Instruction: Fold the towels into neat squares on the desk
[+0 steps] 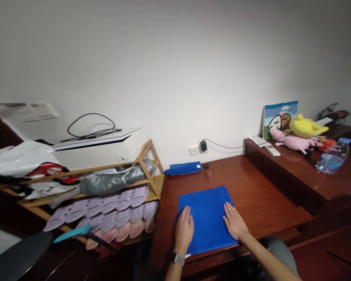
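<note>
A blue cloth [209, 220] lies spread flat in a near-square on the brown wooden desk [260, 195]. My left hand [185, 230] rests on its left edge, fingers stretched forward, with a watch on the wrist. On the cloth's right edge lies my right hand [234, 222], palm down with the fingers extended. Neither hand grips anything. A second blue cloth [183, 168], folded into a narrow strip, sits at the back of the desk against the wall.
Left of the desk stands a wooden rack [156, 183] with several slippers [117, 207] and a white box [96, 150] on top. A raised surface at right holds a water bottle [333, 158], plush toys [298, 138] and a remote [272, 150]. A charger [204, 146] is plugged into the wall.
</note>
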Action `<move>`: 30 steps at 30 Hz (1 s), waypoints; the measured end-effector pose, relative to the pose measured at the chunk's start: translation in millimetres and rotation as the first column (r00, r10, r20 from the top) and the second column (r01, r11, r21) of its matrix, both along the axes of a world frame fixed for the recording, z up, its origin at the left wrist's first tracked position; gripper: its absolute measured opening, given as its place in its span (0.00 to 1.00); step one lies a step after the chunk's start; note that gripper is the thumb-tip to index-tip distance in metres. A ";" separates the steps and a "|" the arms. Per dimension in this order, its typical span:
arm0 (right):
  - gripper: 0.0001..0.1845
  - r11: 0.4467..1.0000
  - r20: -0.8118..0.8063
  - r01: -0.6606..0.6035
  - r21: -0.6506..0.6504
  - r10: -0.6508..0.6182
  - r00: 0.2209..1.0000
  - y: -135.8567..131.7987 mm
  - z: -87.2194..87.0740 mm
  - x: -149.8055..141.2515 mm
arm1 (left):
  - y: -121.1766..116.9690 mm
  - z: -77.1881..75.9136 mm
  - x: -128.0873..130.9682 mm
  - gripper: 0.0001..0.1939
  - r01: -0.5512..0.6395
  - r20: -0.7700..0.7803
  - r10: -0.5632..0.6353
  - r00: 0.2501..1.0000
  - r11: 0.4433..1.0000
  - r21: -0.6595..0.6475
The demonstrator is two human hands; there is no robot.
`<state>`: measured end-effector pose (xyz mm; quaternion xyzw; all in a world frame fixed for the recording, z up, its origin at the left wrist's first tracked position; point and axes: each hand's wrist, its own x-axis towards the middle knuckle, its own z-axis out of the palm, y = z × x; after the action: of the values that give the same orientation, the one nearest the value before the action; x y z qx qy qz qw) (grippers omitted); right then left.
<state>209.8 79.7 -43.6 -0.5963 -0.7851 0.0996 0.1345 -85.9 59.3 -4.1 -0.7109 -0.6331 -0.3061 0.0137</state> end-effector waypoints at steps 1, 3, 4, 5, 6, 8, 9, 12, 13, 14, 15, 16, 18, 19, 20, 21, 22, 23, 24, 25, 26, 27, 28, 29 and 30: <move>0.40 1.000 0.002 -0.001 -0.004 0.001 1.000 0.1 1.1 0.4 | -0.2 2.5 29.7 0.27 0.094 -0.053 -0.095 0.994 0.995 -0.023; 0.40 1.000 0.007 -0.012 -0.010 0.012 1.000 0.2 2.9 1.6 | -1.1 2.2 86.6 0.28 0.236 -0.134 -0.250 0.959 0.966 -0.108; 0.40 1.000 0.011 -0.019 -0.012 0.020 1.000 0.3 3.3 2.2 | -1.8 -0.4 109.8 0.29 0.253 -0.151 -0.277 0.949 0.954 -0.162; 0.39 1.000 0.016 -0.027 -0.015 0.028 0.999 0.3 3.5 2.8 | -2.5 -3.9 127.5 0.30 0.257 -0.165 -0.293 0.942 0.944 -0.207; 0.39 0.999 0.021 -0.034 -0.016 0.034 0.999 0.4 3.3 3.1 | -3.3 -7.9 139.0 0.31 0.250 -0.175 -0.296 0.939 0.937 -0.243; 0.39 0.999 0.027 -0.036 -0.013 0.037 0.999 0.3 2.9 3.2 | -5.5 -15.6 143.3 0.32 0.220 -0.193 -0.277 0.941 0.937 -0.271; 0.39 0.999 0.027 -0.031 -0.010 0.031 0.999 0.2 2.8 3.0 | -7.1 -18.9 137.1 0.32 0.201 -0.202 -0.259 0.944 0.942 -0.268; 0.40 1.000 0.017 -0.007 0.000 0.007 1.000 -0.4 3.4 1.7 | -14.2 -26.4 94.9 0.33 0.102 -0.234 -0.160 0.959 0.965 -0.243; 0.40 1.000 0.012 -0.003 -0.001 0.003 1.000 -0.7 3.8 1.4 | -17.4 -28.6 76.1 0.33 0.052 -0.246 -0.111 0.963 0.970 -0.236; 0.40 1.000 0.008 0.000 -0.003 0.000 1.000 -1.0 4.3 1.2 | -20.9 -31.0 56.5 0.33 -0.002 -0.257 -0.059 0.965 0.973 -0.231; 0.40 1.000 0.005 0.001 -0.007 -0.001 1.000 -1.2 4.7 1.3 | -24.7 -33.6 37.0 0.33 -0.055 -0.264 -0.006 0.965 0.973 -0.224; 0.40 1.000 0.002 0.002 -0.012 -0.002 1.000 -1.3 5.1 1.6 | -28.6 -36.3 18.6 0.33 -0.101 -0.266 0.041 0.963 0.971 -0.216; 0.40 1.000 0.001 0.004 -0.019 -0.004 1.000 -1.2 6.2 2.5 | -36.1 -41.9 -12.1 0.34 -0.146 -0.259 0.092 0.962 0.969 -0.199; 0.40 1.000 0.004 0.005 -0.021 -0.005 1.000 -1.1 6.8 2.8 | -39.4 -44.3 -23.3 0.34 -0.147 -0.251 0.097 0.963 0.971 -0.189; 0.40 1.000 0.009 0.006 -0.023 -0.006 1.000 -1.0 7.5 2.9 | -42.2 -46.2 -31.7 0.34 -0.139 -0.243 0.094 0.966 0.974 -0.178; 0.40 1.000 0.015 0.007 -0.024 -0.007 1.000 -1.1 8.3 2.6 | -44.4 -47.5 -37.3 0.34 -0.129 -0.235 0.088 0.968 0.977 -0.169; 0.40 1.000 0.020 0.010 -0.022 -0.009 1.000 -1.4 9.1 1.6 | -45.9 -48.1 -40.5 0.33 -0.120 -0.230 0.081 0.970 0.979 -0.162; 0.40 1.000 0.024 0.013 -0.016 -0.013 1.000 -2.3 9.8 0.0 | -47.0 -47.9 -41.5 0.33 -0.115 -0.228 0.078 0.971 0.981 -0.156; 0.40 1.000 0.023 0.017 -0.002 -0.017 1.000 -3.7 10.4 -2.4 | -47.7 -46.9 -40.7 0.33 -0.113 -0.229 0.077 0.970 0.982 -0.151; 0.39 1.000 0.017 0.020 0.022 -0.020 1.000 -5.5 10.8 -5.4 | -48.1 -45.1 -38.2 0.32 -0.113 -0.232 0.077 0.970 0.983 -0.144; 0.39 0.998 0.006 0.019 0.055 -0.020 1.000 -7.8 10.9 -8.9 | -48.2 -42.4 -34.0 0.32 -0.112 -0.236 0.077 0.969 0.985 -0.134; 0.39 0.996 -0.007 0.017 0.089 -0.016 1.000 -10.5 10.7 -12.6 | -48.1 -38.9 -28.1 0.32 -0.106 -0.239 0.074 0.968 0.986 -0.125; 0.39 0.993 -0.018 0.014 0.115 -0.012 1.000 -13.2 10.3 -16.3 | -47.7 -34.8 -20.4 0.31 -0.093 -0.239 0.062 0.969 0.988 -0.119; 0.39 0.992 -0.026 0.010 0.126 -0.007 1.000 -16.0 9.6 -19.5 | -46.9 -30.1 -10.7 0.31 -0.068 -0.238 0.038 0.970 0.991 -0.119; 0.39 0.993 -0.030 0.006 0.120 -0.002 1.000 -18.5 8.8 -22.1 | -45.5 -25.1 0.7 0.30 -0.030 -0.237 0.000 0.972 0.992 -0.125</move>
<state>187.7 61.3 -34.9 -0.5873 -0.7863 0.0609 0.1820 -85.2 13.8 -29.2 -0.7367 -0.6507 -0.1782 0.0458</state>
